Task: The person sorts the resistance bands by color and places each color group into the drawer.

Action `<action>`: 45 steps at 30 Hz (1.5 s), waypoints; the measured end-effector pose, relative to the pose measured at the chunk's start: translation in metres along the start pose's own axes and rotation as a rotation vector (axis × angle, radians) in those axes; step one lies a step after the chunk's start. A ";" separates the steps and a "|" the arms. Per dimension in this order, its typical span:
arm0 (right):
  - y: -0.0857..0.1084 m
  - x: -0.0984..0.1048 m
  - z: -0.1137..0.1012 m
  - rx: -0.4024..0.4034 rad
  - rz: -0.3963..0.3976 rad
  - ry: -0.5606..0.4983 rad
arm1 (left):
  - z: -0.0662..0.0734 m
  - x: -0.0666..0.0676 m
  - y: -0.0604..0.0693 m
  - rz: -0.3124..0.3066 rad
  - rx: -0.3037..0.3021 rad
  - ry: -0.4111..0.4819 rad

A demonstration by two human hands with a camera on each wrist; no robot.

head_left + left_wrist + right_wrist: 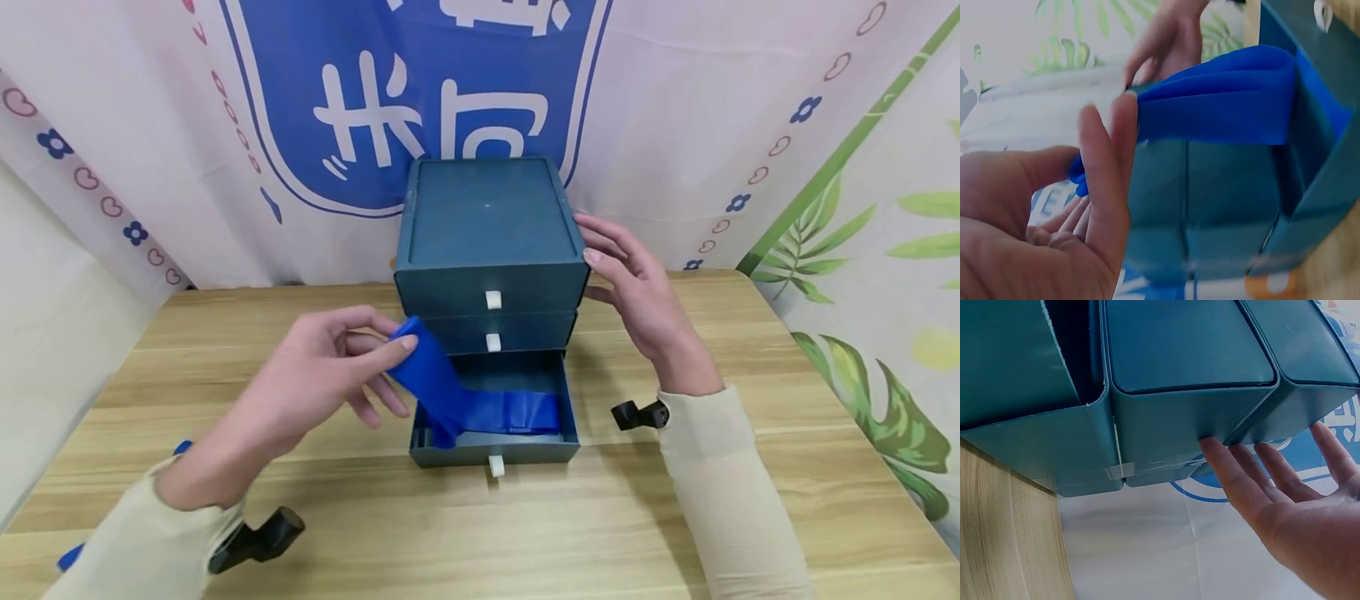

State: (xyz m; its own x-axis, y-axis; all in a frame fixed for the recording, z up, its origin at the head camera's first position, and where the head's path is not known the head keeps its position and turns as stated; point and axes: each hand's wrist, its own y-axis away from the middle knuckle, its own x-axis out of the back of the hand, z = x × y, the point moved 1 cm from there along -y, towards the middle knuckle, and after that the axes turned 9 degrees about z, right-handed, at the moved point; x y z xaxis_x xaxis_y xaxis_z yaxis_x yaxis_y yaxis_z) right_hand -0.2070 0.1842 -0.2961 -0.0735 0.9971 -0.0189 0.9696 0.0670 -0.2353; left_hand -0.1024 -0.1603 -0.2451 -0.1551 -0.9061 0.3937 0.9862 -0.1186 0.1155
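Note:
Between thumb and fingertips my left hand [322, 362] pinches one end of a wide, glossy blue ribbon [431, 367]. From there the ribbon slopes down into the pulled-out bottom drawer [532, 454], where the rest of it lies folded. The left wrist view shows the ribbon's [1229, 100] layered folds over the drawer. My right hand [637, 287] rests its fingertips against the right side of the dark teal drawer unit [487, 217]. In the right wrist view that hand's fingers [1238, 475] are fairly straight along the unit's side.
Two upper drawers, each with a white pull tab [492, 300], are closed. Small blue pieces [71, 557] show beside my left sleeve on the wooden table [420, 533]. A printed curtain [660, 125] hangs right behind the unit. Black wrist mounts [258, 537] stick out from both sleeves.

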 end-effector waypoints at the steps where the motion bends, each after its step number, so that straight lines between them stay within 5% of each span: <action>1: 0.000 0.000 0.000 0.000 0.000 0.000 | 0.000 -0.006 -0.002 -0.004 -0.001 0.009; 14: 0.000 0.001 0.001 -0.005 -0.006 -0.016 | -0.005 -0.072 -0.026 -0.043 -0.001 0.075; 25: -0.001 -0.001 0.002 -0.004 -0.008 0.009 | -0.009 -0.116 -0.039 -0.142 -0.013 0.169; 31: -0.001 0.001 0.002 0.000 -0.001 0.009 | -0.011 -0.126 -0.043 -0.135 -0.017 0.171; 40: -0.001 -0.001 0.001 -0.007 -0.003 0.013 | -0.048 -0.120 -0.044 -0.010 0.061 0.079; 45: -0.001 0.000 0.001 -0.009 0.005 0.017 | -0.059 -0.113 -0.047 0.057 0.056 0.002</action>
State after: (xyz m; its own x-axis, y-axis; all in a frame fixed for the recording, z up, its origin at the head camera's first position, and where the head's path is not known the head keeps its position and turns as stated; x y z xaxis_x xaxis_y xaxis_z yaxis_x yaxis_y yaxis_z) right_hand -0.2079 0.1841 -0.2967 -0.0652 0.9979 -0.0038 0.9719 0.0626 -0.2269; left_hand -0.1274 -0.0763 -0.3489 -0.0982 -0.9116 0.3992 0.9887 -0.0436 0.1436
